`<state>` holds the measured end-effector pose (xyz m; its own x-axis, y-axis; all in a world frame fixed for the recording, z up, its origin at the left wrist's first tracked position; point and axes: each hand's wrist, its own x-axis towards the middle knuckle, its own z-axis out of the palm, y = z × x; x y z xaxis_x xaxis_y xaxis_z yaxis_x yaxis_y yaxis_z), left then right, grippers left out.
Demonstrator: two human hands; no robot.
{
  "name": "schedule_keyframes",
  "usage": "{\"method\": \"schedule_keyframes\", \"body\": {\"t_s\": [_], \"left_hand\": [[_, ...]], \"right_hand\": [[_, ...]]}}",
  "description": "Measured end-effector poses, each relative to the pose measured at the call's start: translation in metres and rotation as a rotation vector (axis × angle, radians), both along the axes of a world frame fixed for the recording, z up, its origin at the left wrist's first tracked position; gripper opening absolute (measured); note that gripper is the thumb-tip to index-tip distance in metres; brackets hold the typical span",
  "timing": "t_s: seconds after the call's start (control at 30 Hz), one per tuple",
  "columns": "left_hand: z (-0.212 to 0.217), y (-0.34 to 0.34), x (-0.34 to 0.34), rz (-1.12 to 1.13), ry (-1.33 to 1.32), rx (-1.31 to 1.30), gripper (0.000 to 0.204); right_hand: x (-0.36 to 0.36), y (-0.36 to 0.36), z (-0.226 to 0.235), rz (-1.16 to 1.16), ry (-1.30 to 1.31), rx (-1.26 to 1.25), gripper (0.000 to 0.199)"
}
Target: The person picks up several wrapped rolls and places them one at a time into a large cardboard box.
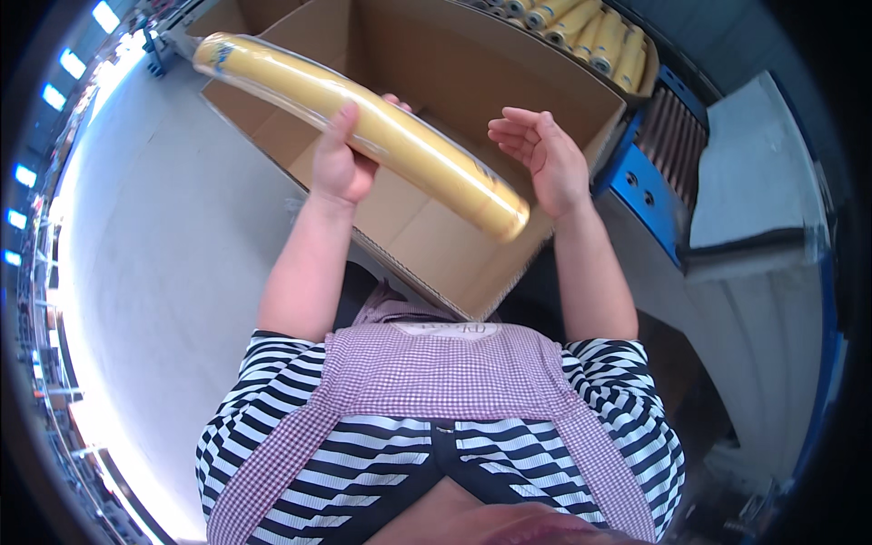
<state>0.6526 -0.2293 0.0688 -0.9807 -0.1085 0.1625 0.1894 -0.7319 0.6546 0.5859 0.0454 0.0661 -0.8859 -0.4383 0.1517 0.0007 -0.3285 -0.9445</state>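
A long yellow roll (413,150) in clear plastic wrap slants across the view, its far end up at the left and its near end at the middle right. My left hand (342,163) grips it around the middle, thumb on top and fingertips showing on the far side. My right hand (549,163) is raised beside the roll's near end, apart from it, with fingers stretched out and nothing in them. Below both hands stands a large open cardboard box (409,213), whose bare bottom shows in part; the roll hides some of its inside.
At the back right, another carton (647,84) holds several similar yellow rolls (581,27). A blue-framed roller conveyor (649,195) runs right of the box, with a pale sheet (758,168) beside it. Grey floor (173,245) stretches to the left.
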Motion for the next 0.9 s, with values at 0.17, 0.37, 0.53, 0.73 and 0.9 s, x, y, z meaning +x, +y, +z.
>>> {"method": "schedule_keyframes", "body": {"t_s": [0.17,0.37,0.53,0.73,0.9], "left_hand": [[0.014,0.012,0.000,0.102,-0.084,0.052,0.064],[0.012,0.010,0.006,0.125,-0.063,0.163,0.066],[0.004,0.017,0.012,0.119,-0.027,0.157,0.065],[0.009,0.025,0.028,0.084,0.082,0.054,0.063],[0.008,0.055,0.040,-0.061,0.283,-0.053,0.060]], "right_hand": [[0.050,-0.004,-0.022,-0.260,0.035,-0.353,0.048],[0.087,0.008,-0.029,-0.438,0.172,-0.256,0.016],[0.110,0.011,-0.024,-0.623,0.659,0.094,0.009],[0.109,0.031,-0.020,-0.361,0.654,0.123,0.042],[0.104,0.055,-0.063,-0.461,0.333,-0.059,0.043]]}}
